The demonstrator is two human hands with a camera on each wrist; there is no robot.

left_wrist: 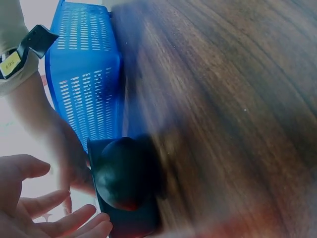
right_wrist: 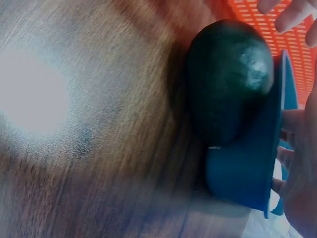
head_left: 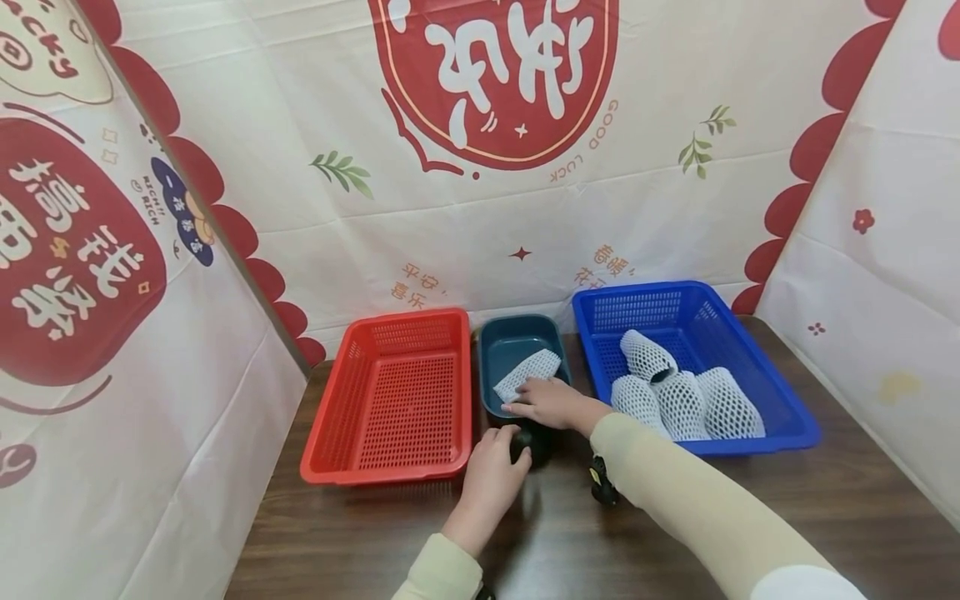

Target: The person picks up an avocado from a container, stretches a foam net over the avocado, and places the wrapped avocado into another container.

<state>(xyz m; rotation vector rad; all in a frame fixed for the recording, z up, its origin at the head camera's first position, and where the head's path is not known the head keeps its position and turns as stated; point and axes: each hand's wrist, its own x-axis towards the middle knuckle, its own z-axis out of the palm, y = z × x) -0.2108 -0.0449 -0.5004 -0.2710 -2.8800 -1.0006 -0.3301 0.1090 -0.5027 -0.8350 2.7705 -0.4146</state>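
Note:
A glossy dark green oval fruit (right_wrist: 230, 82), which looks like an avocado, is on the table just in front of a small teal bin (head_left: 491, 342). My left hand (head_left: 491, 467) is at its left side; in the left wrist view the loosely bent fingers (left_wrist: 74, 218) stand apart from the fruit. Over the bin's near rim reaches my right hand (head_left: 555, 404), its fingers at a white foam net sleeve (head_left: 534, 368) that lies slanted inside. Those fingertips are hidden behind the rim in the right wrist view, so whether they pinch the sleeve is unclear.
To the left of the bin stands a red basket (head_left: 341, 400) with slotted walls. A blue basket (head_left: 780, 400) on the right contains several bulging white foam sleeves (head_left: 678, 404). Printed cloth walls (head_left: 480, 225) enclose the wooden table (head_left: 570, 542) at the back and sides.

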